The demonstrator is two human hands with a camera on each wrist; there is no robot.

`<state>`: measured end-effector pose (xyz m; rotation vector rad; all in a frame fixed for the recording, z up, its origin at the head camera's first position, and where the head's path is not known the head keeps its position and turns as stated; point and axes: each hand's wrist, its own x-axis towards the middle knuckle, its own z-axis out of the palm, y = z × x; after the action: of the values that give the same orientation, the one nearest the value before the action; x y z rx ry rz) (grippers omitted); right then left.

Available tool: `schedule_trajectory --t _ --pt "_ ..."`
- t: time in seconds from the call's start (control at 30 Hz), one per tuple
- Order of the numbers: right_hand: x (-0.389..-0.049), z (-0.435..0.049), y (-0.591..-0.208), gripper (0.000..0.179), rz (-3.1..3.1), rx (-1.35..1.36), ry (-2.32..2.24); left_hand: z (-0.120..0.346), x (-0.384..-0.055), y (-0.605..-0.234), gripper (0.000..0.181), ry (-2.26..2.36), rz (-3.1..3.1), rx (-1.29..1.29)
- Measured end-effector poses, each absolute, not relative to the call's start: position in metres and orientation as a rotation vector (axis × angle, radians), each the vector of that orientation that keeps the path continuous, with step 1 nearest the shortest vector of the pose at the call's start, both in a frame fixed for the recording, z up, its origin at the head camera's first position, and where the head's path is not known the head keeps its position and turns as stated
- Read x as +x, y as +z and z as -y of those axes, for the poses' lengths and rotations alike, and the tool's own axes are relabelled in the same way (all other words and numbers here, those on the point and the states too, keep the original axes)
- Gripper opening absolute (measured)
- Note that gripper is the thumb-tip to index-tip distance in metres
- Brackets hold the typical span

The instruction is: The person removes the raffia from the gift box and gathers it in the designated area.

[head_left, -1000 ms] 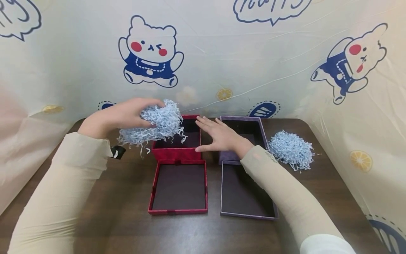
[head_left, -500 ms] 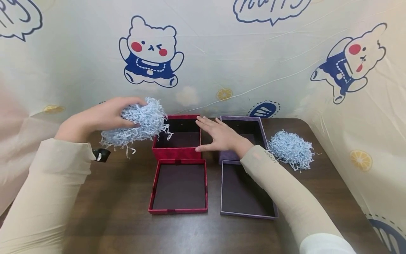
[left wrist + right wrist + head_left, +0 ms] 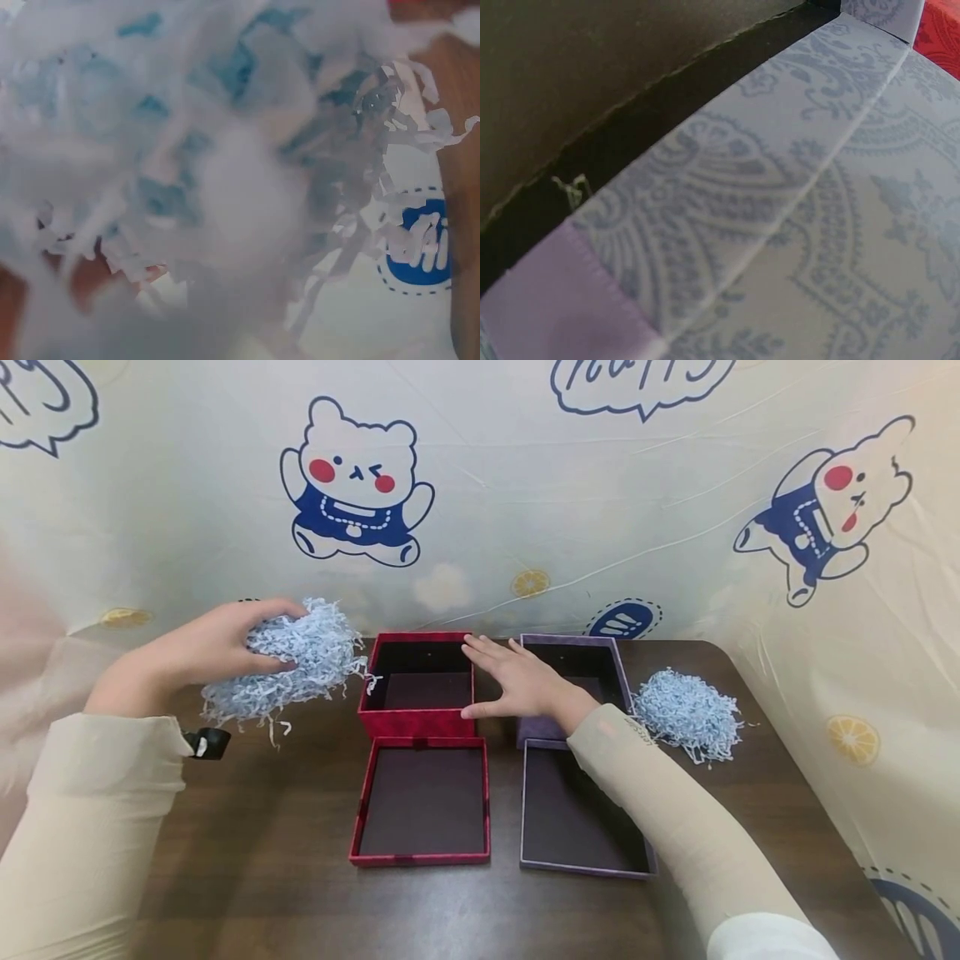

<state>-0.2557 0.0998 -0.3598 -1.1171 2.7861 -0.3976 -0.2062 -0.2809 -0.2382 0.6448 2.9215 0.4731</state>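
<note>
My left hand (image 3: 198, 647) grips a fluffy bundle of light blue shredded paper (image 3: 303, 643) above the left part of the table. Loose strands hang from it, and in the left wrist view the blurred shredded paper (image 3: 247, 180) covers most of the picture. My right hand (image 3: 525, 685) is spread with straight fingers, its fingertips and thumb at the right edge of the red box (image 3: 416, 723). That box stands open with its dark inside showing. Partly behind my right hand and forearm is the purple box (image 3: 622, 672); its patterned wall (image 3: 735, 165) fills the right wrist view.
In front of the boxes lie a red-rimmed lid (image 3: 420, 802) and a purple-rimmed lid (image 3: 577, 810), insides up. Another heap of blue shredded paper (image 3: 690, 714) lies at the right on the brown table (image 3: 420, 910). A printed curtain (image 3: 487, 485) hangs behind.
My left hand has moved left with the shredded paper, from over the red box's left side to beside it. My right hand has stayed in place.
</note>
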Motion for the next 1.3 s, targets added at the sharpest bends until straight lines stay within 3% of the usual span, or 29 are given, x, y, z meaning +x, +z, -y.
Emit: schedule_trajectory --t 1.3 --pt "-0.254 -0.100 -0.359 0.103 -2.790 -1.106 -0.405 0.329 -0.206 -0.317 0.067 0.523 -2.843 0.544"
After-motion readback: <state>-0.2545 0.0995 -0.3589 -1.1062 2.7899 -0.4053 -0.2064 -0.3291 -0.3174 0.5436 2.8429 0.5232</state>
